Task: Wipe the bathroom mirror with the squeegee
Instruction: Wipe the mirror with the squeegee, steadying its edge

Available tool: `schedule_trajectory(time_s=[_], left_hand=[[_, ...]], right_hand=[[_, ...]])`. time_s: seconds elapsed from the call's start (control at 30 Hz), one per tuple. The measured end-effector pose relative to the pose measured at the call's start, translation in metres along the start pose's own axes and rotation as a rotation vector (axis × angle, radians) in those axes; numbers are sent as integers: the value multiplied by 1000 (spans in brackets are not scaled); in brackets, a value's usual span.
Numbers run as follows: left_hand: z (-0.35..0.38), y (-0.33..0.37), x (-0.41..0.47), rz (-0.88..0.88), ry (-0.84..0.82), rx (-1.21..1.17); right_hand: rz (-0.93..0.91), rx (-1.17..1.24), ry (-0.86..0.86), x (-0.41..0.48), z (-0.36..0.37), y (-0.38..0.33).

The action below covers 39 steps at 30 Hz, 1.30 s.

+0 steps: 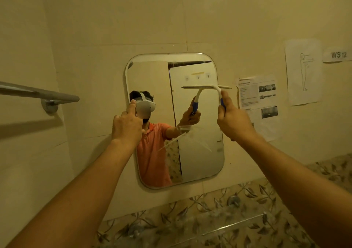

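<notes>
The right hand (233, 122) grips the blue handle of the squeegee (219, 91). Its blade lies level on the right edge of the mirror (200, 164), in the upper half. The left hand (127, 125) holds nothing and touches the mirror's left edge with one straight finger.

Two hands (127, 125) (234, 122), one squeegee (224, 87), one mirror (200, 162), one towel rail (38, 94).

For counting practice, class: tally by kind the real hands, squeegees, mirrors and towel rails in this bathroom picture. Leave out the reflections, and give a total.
hands: 2 (left hand, right hand)
squeegee: 1
mirror: 1
towel rail: 1
Total: 5
</notes>
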<state>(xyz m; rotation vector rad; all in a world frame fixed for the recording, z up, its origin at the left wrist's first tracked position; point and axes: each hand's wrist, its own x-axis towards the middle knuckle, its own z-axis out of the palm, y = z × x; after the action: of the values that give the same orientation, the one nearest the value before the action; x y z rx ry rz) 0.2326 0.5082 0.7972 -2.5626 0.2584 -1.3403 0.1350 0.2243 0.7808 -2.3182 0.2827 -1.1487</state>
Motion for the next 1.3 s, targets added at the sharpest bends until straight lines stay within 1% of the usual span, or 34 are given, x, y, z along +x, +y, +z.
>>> schedule_trajectory(time_s=[0.1, 0.27, 0.63, 0.97, 1.1, 1.17, 1.3], left_hand=[[-1, -1, 1, -22, -24, -43], [-2, 2, -1, 15, 8, 41], [-2, 2, -1, 29, -21, 52], [0, 4, 0, 15, -32, 41], [5, 3, 6, -62, -73, -87], [7, 3, 7, -76, -87, -110], [11, 2, 8, -69, -81, -125]], right_hand=[[47, 38, -16, -26, 14, 11], [102, 81, -56, -67, 34, 30], [121, 114, 0, -126, 90, 63], [192, 109, -47, -179, 121, 82], [202, 147, -55, -181, 118, 82], [198, 174, -47, -178, 108, 82], [102, 279, 78, -149, 78, 54]])
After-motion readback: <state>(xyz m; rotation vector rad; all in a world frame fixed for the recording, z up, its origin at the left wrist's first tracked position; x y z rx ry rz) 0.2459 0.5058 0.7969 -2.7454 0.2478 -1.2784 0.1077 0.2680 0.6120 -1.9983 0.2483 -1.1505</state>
